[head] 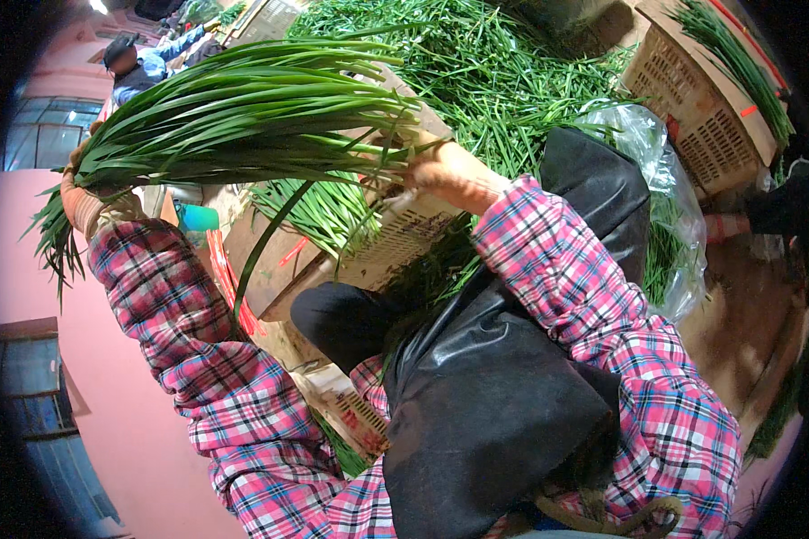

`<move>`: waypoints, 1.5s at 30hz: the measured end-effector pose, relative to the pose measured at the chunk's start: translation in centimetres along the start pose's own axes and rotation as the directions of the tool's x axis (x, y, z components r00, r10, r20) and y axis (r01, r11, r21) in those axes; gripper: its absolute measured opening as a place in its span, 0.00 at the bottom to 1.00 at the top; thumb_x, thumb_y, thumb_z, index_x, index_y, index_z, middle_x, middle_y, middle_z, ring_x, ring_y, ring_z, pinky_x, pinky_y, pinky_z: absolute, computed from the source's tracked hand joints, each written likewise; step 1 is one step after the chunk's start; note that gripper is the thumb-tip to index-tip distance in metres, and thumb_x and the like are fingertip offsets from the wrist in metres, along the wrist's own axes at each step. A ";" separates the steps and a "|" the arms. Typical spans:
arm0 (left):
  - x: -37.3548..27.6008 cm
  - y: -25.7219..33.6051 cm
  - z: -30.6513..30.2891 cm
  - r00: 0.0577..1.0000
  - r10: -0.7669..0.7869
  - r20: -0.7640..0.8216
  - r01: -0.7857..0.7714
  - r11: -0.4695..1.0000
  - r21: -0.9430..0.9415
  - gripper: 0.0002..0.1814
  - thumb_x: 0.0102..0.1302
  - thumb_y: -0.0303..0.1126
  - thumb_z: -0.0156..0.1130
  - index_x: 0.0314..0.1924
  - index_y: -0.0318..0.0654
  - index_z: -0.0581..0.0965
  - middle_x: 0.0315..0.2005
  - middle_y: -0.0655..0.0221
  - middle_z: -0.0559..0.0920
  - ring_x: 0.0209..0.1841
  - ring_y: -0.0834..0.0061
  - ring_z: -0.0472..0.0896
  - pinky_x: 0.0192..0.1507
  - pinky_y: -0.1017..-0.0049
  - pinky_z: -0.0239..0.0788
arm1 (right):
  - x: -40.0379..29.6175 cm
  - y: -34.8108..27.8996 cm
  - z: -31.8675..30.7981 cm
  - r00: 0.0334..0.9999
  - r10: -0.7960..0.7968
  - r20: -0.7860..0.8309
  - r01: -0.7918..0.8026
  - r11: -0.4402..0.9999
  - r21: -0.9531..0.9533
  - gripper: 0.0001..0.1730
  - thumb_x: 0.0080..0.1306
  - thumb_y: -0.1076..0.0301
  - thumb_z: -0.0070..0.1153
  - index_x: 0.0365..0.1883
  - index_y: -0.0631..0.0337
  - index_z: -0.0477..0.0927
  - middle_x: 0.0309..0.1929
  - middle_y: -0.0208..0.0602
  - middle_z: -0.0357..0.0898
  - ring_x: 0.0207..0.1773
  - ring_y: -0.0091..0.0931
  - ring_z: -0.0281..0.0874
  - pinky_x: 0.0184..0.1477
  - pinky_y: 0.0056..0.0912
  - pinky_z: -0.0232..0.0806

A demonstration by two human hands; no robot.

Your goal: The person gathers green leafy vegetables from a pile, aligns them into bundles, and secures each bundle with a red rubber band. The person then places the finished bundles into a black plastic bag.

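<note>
A large bunch of long flat green leaves, likely garlic chives, stretches across the upper left, held up between both hands. My left hand grips it near the leaf tips, some of which droop past the wrist. Around the cut-end side of the bunch, my right hand is closed, its fingers partly hidden by stalks. A few loose leaves hang down from the bunch. Below it, a smaller bunch of chives lies on a board over a plastic crate.
A heap of loose green leaves spreads ahead. At the right stand a clear plastic bag with greens and a slotted crate. Red strips hang by the board. Another person is at the upper left.
</note>
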State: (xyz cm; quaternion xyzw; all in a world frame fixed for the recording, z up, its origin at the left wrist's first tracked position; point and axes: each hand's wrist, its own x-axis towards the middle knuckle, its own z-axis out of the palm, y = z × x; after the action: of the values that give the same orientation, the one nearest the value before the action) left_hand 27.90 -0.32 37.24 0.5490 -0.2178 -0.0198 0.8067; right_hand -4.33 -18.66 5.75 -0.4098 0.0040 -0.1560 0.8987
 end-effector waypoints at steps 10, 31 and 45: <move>-2.8 -1.2 3.6 0.989 -0.050 -0.136 0.032 0.991 -0.131 0.15 0.62 0.33 0.46 0.40 0.33 0.77 0.40 0.52 0.81 0.43 0.54 0.80 0.50 0.57 0.73 | 2.2 -3.1 2.9 0.807 -0.140 -0.574 0.422 0.816 0.394 0.08 0.65 0.69 0.47 0.40 0.57 0.76 0.34 0.35 0.74 0.37 0.28 0.72 0.38 0.32 0.67; -6.9 -2.3 -1.1 0.998 -0.039 -0.050 0.035 0.996 -0.085 0.15 0.63 0.34 0.46 0.40 0.33 0.77 0.40 0.53 0.81 0.44 0.54 0.80 0.50 0.57 0.73 | 0.8 -3.5 -0.7 0.856 -0.406 -0.320 0.482 0.850 0.213 0.12 0.61 0.69 0.56 0.42 0.65 0.80 0.36 0.42 0.82 0.41 0.32 0.81 0.44 0.37 0.73; -8.8 -2.7 -3.0 0.998 -0.005 -0.056 0.002 0.998 -0.059 0.16 0.63 0.35 0.46 0.41 0.33 0.77 0.40 0.53 0.81 0.45 0.54 0.79 0.50 0.57 0.73 | 0.3 1.2 0.7 0.861 -0.378 0.341 0.320 -0.118 -0.940 0.46 0.49 0.45 0.68 0.63 0.57 0.65 0.64 0.42 0.65 0.64 0.39 0.66 0.63 0.42 0.63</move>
State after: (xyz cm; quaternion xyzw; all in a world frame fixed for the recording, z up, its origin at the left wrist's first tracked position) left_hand 21.60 3.63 31.02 0.5256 -0.1933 -0.0122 0.8284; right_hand -3.66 -17.53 5.37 -0.8989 0.0225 -0.3455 0.2685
